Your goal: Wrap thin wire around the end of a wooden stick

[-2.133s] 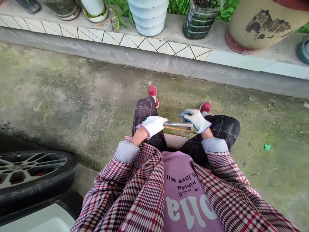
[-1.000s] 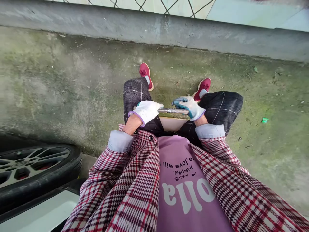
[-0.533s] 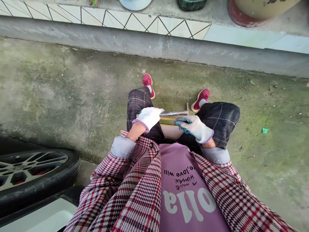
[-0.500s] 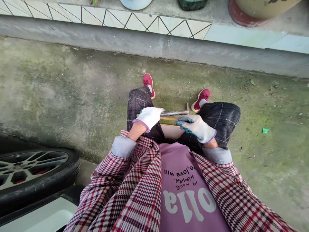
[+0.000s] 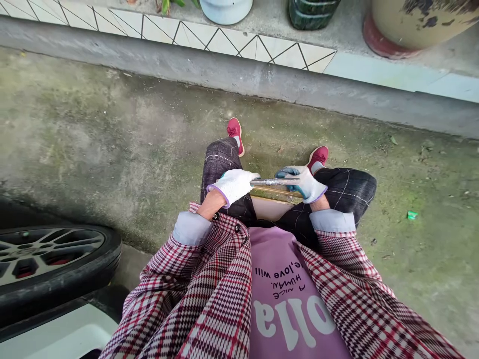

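I sit with my knees apart, both hands in white work gloves. My left hand (image 5: pixel 232 185) is closed round one end of a grey metal rod (image 5: pixel 270 182) that lies level across my lap and looks threaded in its middle. My right hand (image 5: pixel 304 182), its palm coated blue-green, curls round the rod's other end. Under the rod, between my thighs, a pale seat edge (image 5: pixel 268 207) and a yellowish strip (image 5: pixel 277 192) show. My red shoes (image 5: pixel 235 132) rest on the ground beyond.
Mossy concrete ground (image 5: pixel 112 139) spreads all round. A tiled ledge (image 5: pixel 239 45) with plant pots (image 5: pixel 224 6) runs along the top. A car wheel (image 5: pixel 48 259) and white bodywork (image 5: pixel 63 336) sit at lower left. A small green scrap (image 5: pixel 412 215) lies to the right.
My right hand had dropped off the rod towards my lap half a second ago; it is back on the rod's right end. My left hand kept its grip throughout.
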`<act>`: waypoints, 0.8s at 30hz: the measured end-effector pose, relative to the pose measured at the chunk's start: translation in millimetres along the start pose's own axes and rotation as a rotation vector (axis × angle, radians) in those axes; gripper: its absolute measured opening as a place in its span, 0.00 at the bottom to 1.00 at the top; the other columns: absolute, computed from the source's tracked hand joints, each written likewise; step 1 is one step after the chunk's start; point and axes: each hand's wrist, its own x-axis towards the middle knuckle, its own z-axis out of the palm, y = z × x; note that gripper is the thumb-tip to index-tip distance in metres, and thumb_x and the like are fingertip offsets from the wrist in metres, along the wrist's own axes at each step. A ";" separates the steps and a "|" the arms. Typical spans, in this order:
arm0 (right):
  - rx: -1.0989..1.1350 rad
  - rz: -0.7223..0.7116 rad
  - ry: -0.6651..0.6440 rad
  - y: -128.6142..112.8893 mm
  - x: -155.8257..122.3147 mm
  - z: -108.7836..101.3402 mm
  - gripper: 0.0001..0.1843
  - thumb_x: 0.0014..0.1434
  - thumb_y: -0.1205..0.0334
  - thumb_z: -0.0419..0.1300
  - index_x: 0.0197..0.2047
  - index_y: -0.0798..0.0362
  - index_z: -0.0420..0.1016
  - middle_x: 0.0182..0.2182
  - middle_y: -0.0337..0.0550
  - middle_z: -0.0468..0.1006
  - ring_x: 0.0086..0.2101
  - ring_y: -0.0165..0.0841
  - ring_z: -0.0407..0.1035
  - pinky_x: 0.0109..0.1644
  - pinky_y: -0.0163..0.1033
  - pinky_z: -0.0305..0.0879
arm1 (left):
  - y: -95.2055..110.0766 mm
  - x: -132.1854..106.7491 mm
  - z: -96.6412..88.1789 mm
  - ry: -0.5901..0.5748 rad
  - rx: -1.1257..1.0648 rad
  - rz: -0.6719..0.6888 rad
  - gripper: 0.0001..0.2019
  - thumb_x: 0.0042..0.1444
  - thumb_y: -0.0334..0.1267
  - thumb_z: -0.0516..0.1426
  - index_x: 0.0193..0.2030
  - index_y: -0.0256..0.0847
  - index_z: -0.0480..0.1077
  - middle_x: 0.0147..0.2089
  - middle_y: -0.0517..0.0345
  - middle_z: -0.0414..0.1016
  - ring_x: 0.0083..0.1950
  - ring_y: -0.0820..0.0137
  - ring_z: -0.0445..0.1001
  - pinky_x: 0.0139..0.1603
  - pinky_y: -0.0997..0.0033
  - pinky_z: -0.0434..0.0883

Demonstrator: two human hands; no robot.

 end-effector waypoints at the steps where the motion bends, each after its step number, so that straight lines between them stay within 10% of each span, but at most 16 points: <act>1: 0.047 0.039 -0.021 6.1 -3.7 6.4 0.15 0.46 0.52 0.69 0.34 0.54 0.82 0.33 0.46 0.83 0.31 0.34 0.73 0.33 0.37 0.70 | -1.3 -0.1 0.1 0.020 -0.006 -0.006 0.18 0.65 0.41 0.52 0.59 0.51 0.74 0.43 0.55 0.84 0.46 0.63 0.82 0.41 0.70 0.71; 6: 0.004 0.184 -0.052 20.2 -35.5 35.9 0.15 0.53 0.54 0.64 0.37 0.55 0.84 0.22 0.40 0.76 0.19 0.27 0.61 0.20 0.33 0.53 | 1.4 -0.6 -2.0 0.029 0.018 -0.056 0.16 0.65 0.40 0.52 0.54 0.49 0.76 0.43 0.55 0.84 0.44 0.62 0.82 0.40 0.69 0.71; 14: -0.223 -0.058 -0.024 -26.5 -79.4 12.7 0.14 0.60 0.54 0.61 0.42 0.50 0.86 0.36 0.43 0.85 0.33 0.35 0.75 0.38 0.38 0.71 | 14.5 -2.0 -5.3 0.007 0.080 -0.132 0.19 0.66 0.35 0.48 0.57 0.49 0.75 0.46 0.52 0.84 0.47 0.62 0.82 0.41 0.70 0.71; 24: -0.201 -0.065 0.138 -34.8 -16.1 -14.5 0.12 0.54 0.55 0.64 0.35 0.52 0.84 0.34 0.43 0.84 0.34 0.36 0.75 0.37 0.38 0.71 | 5.0 -5.1 -2.2 0.005 -0.016 -0.005 0.16 0.67 0.41 0.50 0.52 0.50 0.77 0.42 0.56 0.84 0.44 0.65 0.82 0.41 0.71 0.70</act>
